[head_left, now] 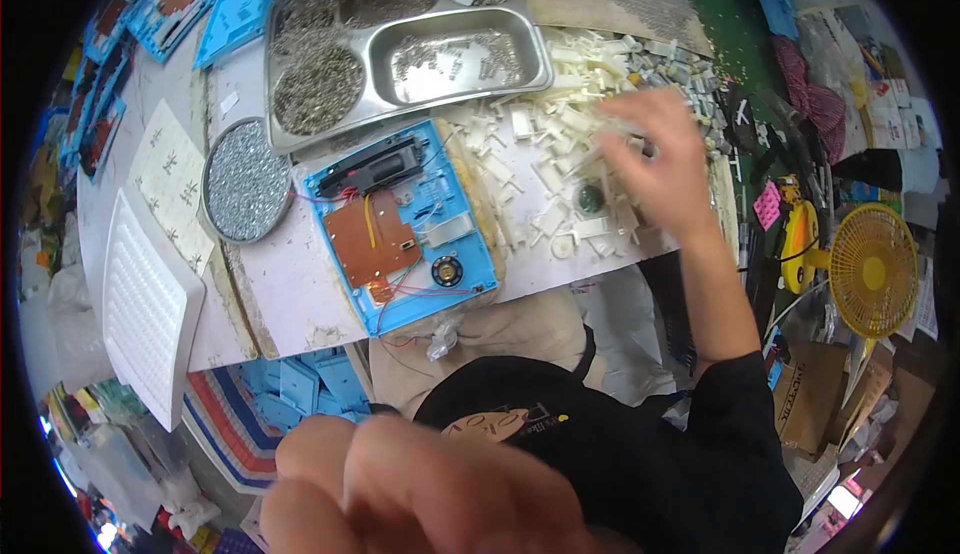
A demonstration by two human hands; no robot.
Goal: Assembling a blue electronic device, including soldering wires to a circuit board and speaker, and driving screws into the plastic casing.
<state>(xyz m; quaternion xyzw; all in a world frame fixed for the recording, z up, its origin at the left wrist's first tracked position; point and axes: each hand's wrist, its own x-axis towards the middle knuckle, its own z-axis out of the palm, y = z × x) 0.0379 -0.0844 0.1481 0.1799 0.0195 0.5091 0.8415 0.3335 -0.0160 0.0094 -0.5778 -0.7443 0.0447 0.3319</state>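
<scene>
My right hand (660, 159) is over a heap of small cream-white plastic parts (570, 124), its thumb and forefinger apart and slightly blurred. Whether it touches any part is unclear. Very close to the camera at the bottom is my left hand (420, 489), large and blurred, with curled fingers; whatever they may hold is hidden. Between the hands, at the table's front edge, lies an opened light-blue plastic casing (455, 194). It carries a brown circuit board (372, 238), a black module (385, 166), a small round speaker (447, 271) and thin wires.
A compartmented steel tray (375, 59) of small metal screws stands behind the casing. A round dish of silvery bits (247, 182) and a white ribbed panel (150, 304) lie left. More blue casings (240, 19) are at far left. A yellow fan (872, 272) stands right.
</scene>
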